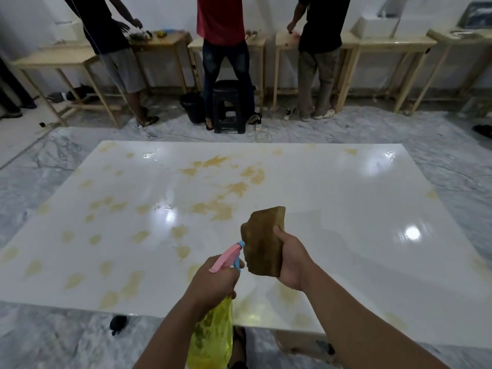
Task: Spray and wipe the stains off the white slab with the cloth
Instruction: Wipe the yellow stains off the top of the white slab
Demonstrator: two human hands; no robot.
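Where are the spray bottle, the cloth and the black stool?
spray bottle (pixel 213 339), head view, on its yellow body below the left hand
cloth (pixel 262 243), head view, on its brown middle
stool (pixel 228 87), head view, on its seat

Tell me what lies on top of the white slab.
Yellow-brown stains spread over the white slab, densest at its left and middle, with bright light glare. Both hands hang above it; the left hand, spray bottle and cloth hide part of the near edge.
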